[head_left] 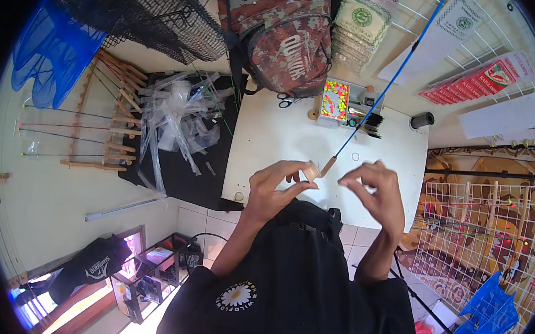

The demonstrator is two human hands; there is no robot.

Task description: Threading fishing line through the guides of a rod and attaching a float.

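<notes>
My left hand [273,189] pinches a small light-wood spool [311,172] between thumb and fingers, above the white table [270,130]. Just right of the spool is the tan handle [329,165] of a thin blue fishing rod [388,88], which slants up and away to the far right. The handle's lower end is close to the spool; whether they touch I cannot tell. My right hand [374,190] is raised a little to the right of the handle, thumb and forefinger drawn together. Anything between those fingertips is too fine to make out.
Toward the table's back stand a box of colourful beads [335,100], black scissors [286,100], dark brushes [371,124] and a black cylinder [422,121]. A camouflage backpack [288,44] hangs behind. Clear plastic bags [181,117] pile up at left; a white wire rack [475,212] is at right.
</notes>
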